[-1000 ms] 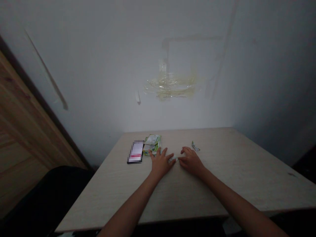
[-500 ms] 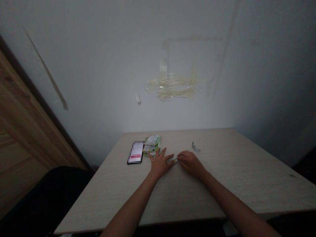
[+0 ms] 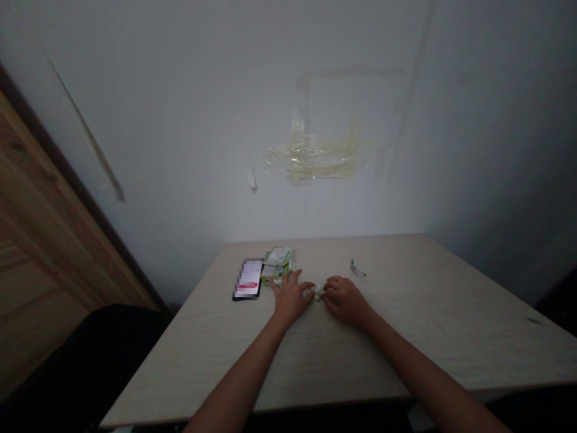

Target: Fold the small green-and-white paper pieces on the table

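Between my hands on the table lies a small, whitish-green folded wrapper (image 3: 318, 291). My left hand (image 3: 291, 300) pinches its left end with thumb and index finger, the other fingers spread over the near edge of a pile of green-and-white packets (image 3: 279, 257). From the other side, my right hand (image 3: 347, 300) has its fingertips closed on the wrapper's right end. The fingers hide part of the wrapper. Beyond my right hand lies another narrow, folded wrapper (image 3: 357, 269), apart from both hands.
A phone (image 3: 249, 279) with a lit, blurred screen lies left of the packets. The pale wooden table (image 3: 216, 361) meets a wall (image 3: 180, 120) with old tape (image 3: 320, 157) on it. A dark object (image 3: 81, 361) and wooden boards (image 3: 49, 198) stand at left.
My left thumb and index finger have drawn closer together at the wrapper. The right fingers have shifted slightly, and more of the wrapper shows between the hands.
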Motion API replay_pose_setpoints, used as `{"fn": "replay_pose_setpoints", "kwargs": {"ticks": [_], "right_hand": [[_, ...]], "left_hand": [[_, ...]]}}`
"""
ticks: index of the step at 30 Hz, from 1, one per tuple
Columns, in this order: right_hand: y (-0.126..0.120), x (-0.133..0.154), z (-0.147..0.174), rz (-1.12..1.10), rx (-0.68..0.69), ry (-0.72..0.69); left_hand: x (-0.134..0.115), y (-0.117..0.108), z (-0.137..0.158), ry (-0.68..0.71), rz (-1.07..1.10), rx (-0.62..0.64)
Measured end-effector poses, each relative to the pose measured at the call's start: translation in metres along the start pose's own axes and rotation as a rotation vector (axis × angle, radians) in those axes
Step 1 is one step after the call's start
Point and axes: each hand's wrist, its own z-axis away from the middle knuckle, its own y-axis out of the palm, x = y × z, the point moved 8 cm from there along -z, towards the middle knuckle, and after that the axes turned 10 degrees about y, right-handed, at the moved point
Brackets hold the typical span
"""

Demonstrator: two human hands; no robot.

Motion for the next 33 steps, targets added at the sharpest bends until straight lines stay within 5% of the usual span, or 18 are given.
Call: {"fn": "replay_pose_setpoints", "kwargs": {"ticks": [10, 33], "right_hand": [[0.002, 0.009, 0.007, -0.067, 0.031, -0.094], [0.009, -0.002, 0.002, -0.002, 0.022, -0.018]], "left_hand": [[0.003, 0.001, 0.000, 0.007, -0.035, -0.014], [0.007, -0.007, 0.001, 0.028, -0.022, 0.047]]}}
